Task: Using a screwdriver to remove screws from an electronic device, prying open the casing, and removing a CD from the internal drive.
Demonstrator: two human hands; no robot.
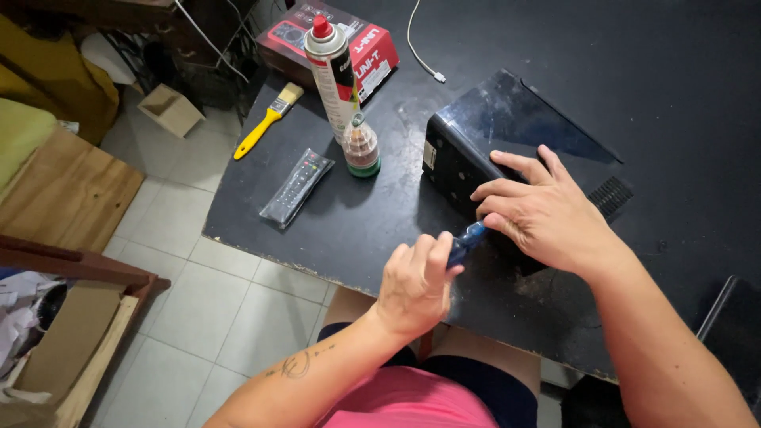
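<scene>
Two bare hands work at the near edge of the black tabletop [682, 95]. The left hand [414, 285] has its grip curled tight around a blue-handled tool [466, 240], most likely a screwdriver; the fingers cover most of the handle, and the tip is hidden where it meets the case. The right hand [547, 214] lies flat with fingers spread on the black device case [507, 135], pressing on its near corner and enclosing nothing. The case stands tilted on the tabletop, its glossy top dusty; its underside cannot be seen. Farther left lie a wrapped remote control [296, 187] and a small bottle with a green base [362, 148], touching a tall spray can with a red cap [331, 67]. Beyond are a yellow-handled brush [265, 123] and a red box [349, 40], cut off by the frame edge.
</scene>
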